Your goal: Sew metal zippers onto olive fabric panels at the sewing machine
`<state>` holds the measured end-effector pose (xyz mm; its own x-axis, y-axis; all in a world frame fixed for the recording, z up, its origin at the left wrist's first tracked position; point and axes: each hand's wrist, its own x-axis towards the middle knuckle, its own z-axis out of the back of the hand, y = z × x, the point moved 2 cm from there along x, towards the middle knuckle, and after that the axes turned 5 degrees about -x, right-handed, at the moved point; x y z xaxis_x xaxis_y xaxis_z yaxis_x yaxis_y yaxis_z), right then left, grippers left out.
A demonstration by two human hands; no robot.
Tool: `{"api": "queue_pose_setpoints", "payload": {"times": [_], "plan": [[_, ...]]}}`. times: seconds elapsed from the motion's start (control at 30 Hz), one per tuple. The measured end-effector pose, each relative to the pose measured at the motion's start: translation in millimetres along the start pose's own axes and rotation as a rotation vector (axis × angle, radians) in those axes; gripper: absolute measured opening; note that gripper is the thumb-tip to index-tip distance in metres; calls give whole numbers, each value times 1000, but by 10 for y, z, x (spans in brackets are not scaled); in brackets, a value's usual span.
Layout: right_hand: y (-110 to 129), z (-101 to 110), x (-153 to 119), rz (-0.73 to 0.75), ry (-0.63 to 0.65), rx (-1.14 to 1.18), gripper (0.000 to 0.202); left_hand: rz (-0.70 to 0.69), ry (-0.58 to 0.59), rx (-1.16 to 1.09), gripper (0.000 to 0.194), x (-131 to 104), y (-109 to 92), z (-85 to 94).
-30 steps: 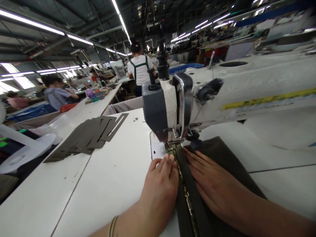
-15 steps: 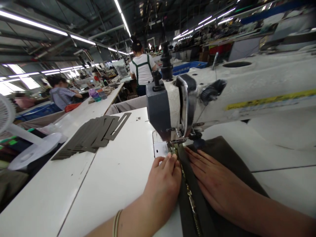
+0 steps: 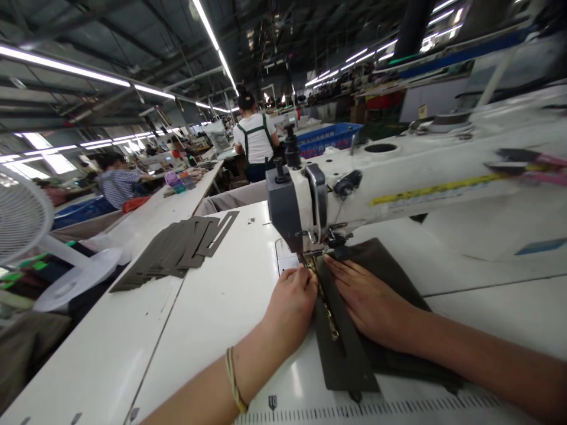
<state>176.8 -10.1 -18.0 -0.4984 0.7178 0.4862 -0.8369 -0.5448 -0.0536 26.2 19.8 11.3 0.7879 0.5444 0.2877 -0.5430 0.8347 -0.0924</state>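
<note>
Stretching across the right of the frame, an industrial sewing machine (image 3: 398,171) stood on a long white table (image 3: 212,319), its grey head just above the work. Under it lay a dark olive fabric panel (image 3: 381,265) with a zipper (image 3: 326,304) running down its left side toward the table's near edge, where a printed ruler strip (image 3: 376,408) showed.

The person's right hand (image 3: 367,301) lay flat on the panel, fingers together and extended, the tips close to the presser foot (image 3: 315,255). The left hand (image 3: 290,304) rested at the zipper's left edge, fingers curled and pressed together against the tape, the tips touching or nearly touching the fabric just before the foot; a thin band circled the wrist.

Both sets of fingertips sat near the needle area, and a forward slip as the fabric fed could likely carry one under the foot. Uneven pressure between the hands might skew the zipper off its line.

Bare table lay open to the left, well apart from a fanned stack of cut pieces (image 3: 177,248). A white fan (image 3: 26,218) stood at the far left edge. Other workers (image 3: 254,139) sat at distant benches.
</note>
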Motion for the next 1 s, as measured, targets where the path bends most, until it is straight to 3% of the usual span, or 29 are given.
{"api": "queue_pose_setpoints", "payload": {"times": [0.17, 0.3, 0.43, 0.57, 1.0], "plan": [[-23, 129, 43, 14, -17, 105, 40, 41, -51, -84, 18, 0, 88, -11], [275, 348, -184, 45, -125, 155, 29, -27, -78, -139, 29, -170, 65, 6], [597, 379, -417, 147, -300, -35, 24, -45, -102, -144, 28, -352, -28, 39], [747, 315, -445, 163, -375, -166, 32, -12, -121, -140, 26, -409, -113, 70], [811, 324, -278, 247, -252, -309, 32, 30, -111, -93, 23, -389, -156, 44]]}}
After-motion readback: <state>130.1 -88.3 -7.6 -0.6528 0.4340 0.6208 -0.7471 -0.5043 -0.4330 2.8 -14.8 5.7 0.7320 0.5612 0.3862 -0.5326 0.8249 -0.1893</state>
